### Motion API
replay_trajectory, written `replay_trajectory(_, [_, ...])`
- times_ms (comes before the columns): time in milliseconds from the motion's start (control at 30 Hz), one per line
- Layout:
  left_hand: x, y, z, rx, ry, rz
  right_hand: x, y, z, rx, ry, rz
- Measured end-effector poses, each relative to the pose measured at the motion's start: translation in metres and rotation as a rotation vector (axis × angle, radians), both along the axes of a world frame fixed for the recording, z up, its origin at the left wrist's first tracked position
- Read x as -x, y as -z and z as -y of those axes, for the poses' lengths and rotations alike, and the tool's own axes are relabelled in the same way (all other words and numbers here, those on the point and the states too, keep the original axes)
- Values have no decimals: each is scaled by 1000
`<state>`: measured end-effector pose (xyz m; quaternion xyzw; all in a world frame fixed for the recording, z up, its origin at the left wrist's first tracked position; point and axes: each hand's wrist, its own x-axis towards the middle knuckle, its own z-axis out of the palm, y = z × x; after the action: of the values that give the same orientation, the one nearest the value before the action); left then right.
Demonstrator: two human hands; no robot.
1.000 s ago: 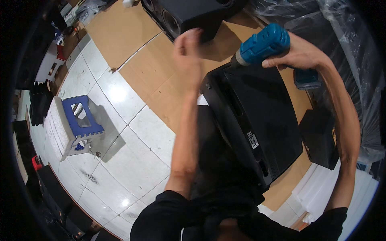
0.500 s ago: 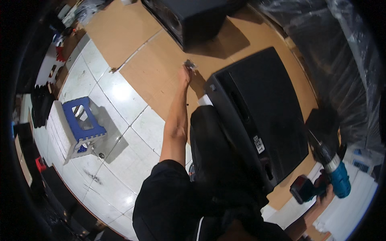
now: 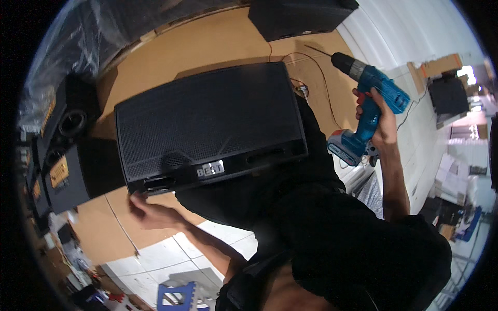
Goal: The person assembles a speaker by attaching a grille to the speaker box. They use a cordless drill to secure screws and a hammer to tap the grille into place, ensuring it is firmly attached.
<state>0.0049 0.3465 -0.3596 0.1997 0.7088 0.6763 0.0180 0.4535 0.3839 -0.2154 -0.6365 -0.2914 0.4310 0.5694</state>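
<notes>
My right hand (image 3: 384, 122) is wrapped round the handle of a teal cordless drill (image 3: 371, 111). The drill's long thin bit points up and left over the cardboard, and a finger lies near its red trigger. A large black speaker cabinet (image 3: 212, 119) with a mesh grille and a small label plate lies in front of my legs. Beside its near left corner is my left hand (image 3: 153, 213), its fingers curled; what they hold, if anything, is hidden.
Cardboard (image 3: 218, 44) covers the floor under the speaker. Another black cabinet (image 3: 301, 18) stands at the back, with a thin cable (image 3: 322, 75) near it. More speaker boxes (image 3: 78, 171) sit at the left. A blue-and-white step stool (image 3: 176, 295) is at the bottom.
My view has swung round to the right, and the speaker now lies across it. My left hand has come to the speaker's near left corner; the drill is raised in my right hand.
</notes>
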Motion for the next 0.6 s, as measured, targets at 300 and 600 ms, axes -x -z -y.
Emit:
replay_trajectory(300, [-306, -38, -158, 312, 1580, -775, -92, 90, 43, 139, 328, -462])
replay_trajectory(600, [-389, 176, -284, 968, 1681, -1138, -154, 140, 88, 173, 585, -559])
